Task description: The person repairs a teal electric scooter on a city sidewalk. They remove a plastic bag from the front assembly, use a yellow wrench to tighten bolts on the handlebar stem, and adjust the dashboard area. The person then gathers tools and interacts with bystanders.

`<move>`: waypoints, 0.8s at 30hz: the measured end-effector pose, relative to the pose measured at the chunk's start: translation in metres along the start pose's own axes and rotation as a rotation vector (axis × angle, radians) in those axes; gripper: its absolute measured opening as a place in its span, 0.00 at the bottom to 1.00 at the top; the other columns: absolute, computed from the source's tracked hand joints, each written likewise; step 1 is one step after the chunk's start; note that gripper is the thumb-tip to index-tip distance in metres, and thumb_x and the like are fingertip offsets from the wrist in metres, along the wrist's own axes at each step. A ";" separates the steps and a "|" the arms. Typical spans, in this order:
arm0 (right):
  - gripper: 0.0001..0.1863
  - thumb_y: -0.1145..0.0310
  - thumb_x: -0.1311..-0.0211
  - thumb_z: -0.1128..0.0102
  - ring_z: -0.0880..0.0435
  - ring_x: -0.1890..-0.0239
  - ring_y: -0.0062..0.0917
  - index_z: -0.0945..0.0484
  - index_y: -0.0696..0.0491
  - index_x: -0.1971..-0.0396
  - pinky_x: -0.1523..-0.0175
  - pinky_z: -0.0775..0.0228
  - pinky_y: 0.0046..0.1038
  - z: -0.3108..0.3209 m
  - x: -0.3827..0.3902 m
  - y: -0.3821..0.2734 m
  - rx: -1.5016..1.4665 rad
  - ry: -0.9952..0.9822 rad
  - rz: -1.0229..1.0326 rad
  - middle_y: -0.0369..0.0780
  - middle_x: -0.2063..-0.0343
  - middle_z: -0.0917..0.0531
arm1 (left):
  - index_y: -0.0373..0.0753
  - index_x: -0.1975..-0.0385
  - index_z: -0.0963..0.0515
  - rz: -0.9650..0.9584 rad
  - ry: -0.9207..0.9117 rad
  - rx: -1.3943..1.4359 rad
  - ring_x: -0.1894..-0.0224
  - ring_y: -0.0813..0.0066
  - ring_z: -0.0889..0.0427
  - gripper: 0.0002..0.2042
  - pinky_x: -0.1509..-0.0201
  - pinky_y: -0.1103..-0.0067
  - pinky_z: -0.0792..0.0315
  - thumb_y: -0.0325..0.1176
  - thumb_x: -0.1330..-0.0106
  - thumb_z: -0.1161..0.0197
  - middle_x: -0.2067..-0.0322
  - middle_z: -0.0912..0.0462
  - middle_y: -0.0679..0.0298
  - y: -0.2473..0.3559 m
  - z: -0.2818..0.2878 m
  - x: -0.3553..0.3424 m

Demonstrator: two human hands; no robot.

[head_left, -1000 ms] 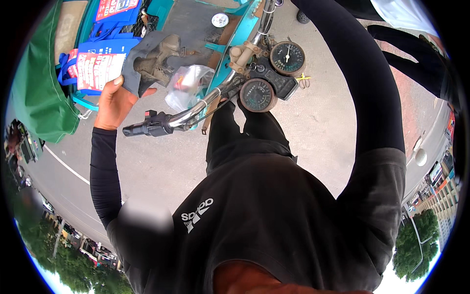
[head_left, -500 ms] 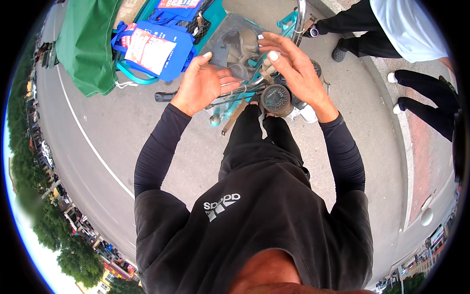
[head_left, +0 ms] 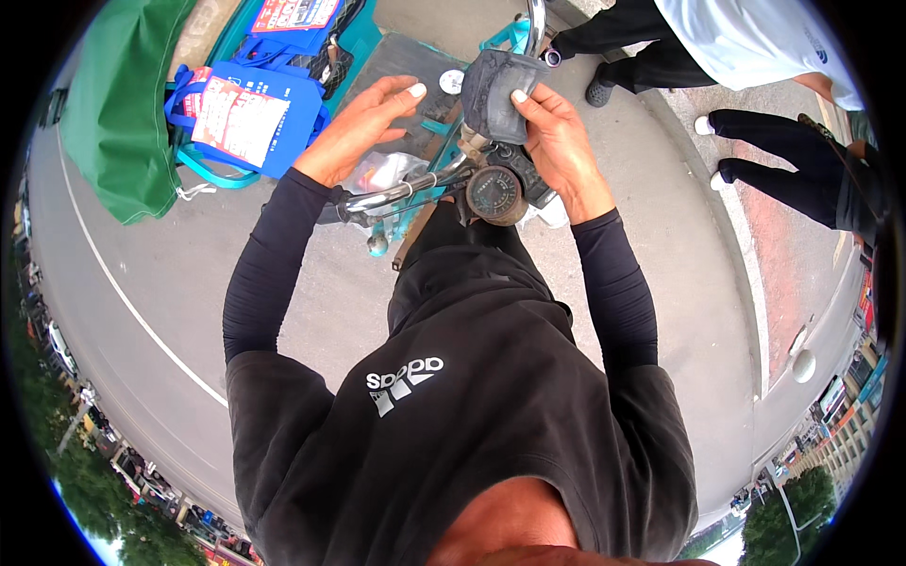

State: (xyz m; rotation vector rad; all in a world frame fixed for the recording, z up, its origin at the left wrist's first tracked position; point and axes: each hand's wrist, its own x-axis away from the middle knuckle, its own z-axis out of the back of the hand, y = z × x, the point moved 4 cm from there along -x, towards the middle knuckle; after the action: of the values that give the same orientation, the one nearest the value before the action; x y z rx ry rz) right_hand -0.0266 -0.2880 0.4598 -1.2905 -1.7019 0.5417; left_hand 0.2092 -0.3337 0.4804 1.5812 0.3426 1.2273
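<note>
My right hand (head_left: 564,151) pinches a dark grey, flat, partly see-through plastic pouch (head_left: 498,99) by its right edge, thumb on top. The pouch hangs above the handlebar centre, over a round speedometer (head_left: 494,194). To the left, my left hand (head_left: 354,132) is apart from the pouch, fingers stretched and holding nothing. It hovers above the left end of the chrome handlebar (head_left: 382,196). A crumpled clear plastic bag (head_left: 389,172) lies beside the bar below that hand.
Left of the vehicle's teal frame sit blue printed bags (head_left: 283,104) and a green cover (head_left: 123,113). A chrome bar (head_left: 536,28) rises ahead. People in black trousers (head_left: 651,47) stand by the kerb (head_left: 746,255) at the right; a road line runs along the left.
The see-through grey plastic was spread between both hands; now it is compact in my right hand. My left hand has come away from it to the left. The whole view has shifted.
</note>
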 end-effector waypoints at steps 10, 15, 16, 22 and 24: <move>0.09 0.70 0.27 0.45 0.14 0.56 0.27 0.21 0.57 0.54 0.50 0.21 0.32 -0.028 -0.063 -0.021 -0.171 -0.088 -0.017 0.40 0.58 0.14 | 0.34 0.33 0.39 -0.259 -0.152 0.234 0.50 0.76 0.21 0.33 0.51 0.76 0.22 0.40 0.32 0.34 0.46 0.24 0.61 0.065 -0.003 -0.061; 0.09 0.72 0.29 0.44 0.14 0.56 0.27 0.21 0.58 0.54 0.49 0.22 0.31 -0.036 -0.083 0.001 -0.179 -0.148 -0.083 0.40 0.59 0.14 | 0.42 0.28 0.47 -0.139 -0.347 0.532 0.40 0.69 0.24 0.33 0.44 0.72 0.22 0.38 0.28 0.38 0.40 0.28 0.62 0.044 0.016 -0.085; 0.11 0.72 0.28 0.45 0.15 0.53 0.25 0.22 0.58 0.51 0.46 0.23 0.30 -0.035 -0.084 0.000 -0.183 -0.203 -0.099 0.39 0.56 0.15 | 0.42 0.27 0.48 -0.102 -0.396 0.604 0.38 0.67 0.25 0.35 0.43 0.70 0.22 0.40 0.28 0.37 0.38 0.29 0.62 0.035 0.020 -0.089; 0.17 0.66 0.27 0.43 0.18 0.47 0.25 0.25 0.62 0.46 0.41 0.27 0.29 -0.016 -0.084 0.031 -0.068 -0.023 -0.157 0.40 0.50 0.17 | 0.42 0.26 0.44 0.036 -0.275 0.509 0.35 0.60 0.28 0.36 0.33 0.61 0.31 0.45 0.29 0.36 0.37 0.30 0.54 -0.034 0.030 -0.113; 0.21 0.64 0.28 0.42 0.18 0.47 0.26 0.26 0.64 0.45 0.43 0.28 0.28 -0.002 -0.075 0.041 0.243 0.091 -0.170 0.42 0.52 0.16 | 0.42 0.27 0.42 0.056 -0.331 0.484 0.35 0.63 0.28 0.32 0.34 0.60 0.29 0.40 0.27 0.39 0.37 0.30 0.57 -0.048 0.030 -0.118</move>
State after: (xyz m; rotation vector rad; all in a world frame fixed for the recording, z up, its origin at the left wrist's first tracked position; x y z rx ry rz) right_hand -0.0002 -0.3425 0.3997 -0.9735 -1.5978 0.5610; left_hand 0.2003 -0.4173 0.3796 2.1867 0.4017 0.9403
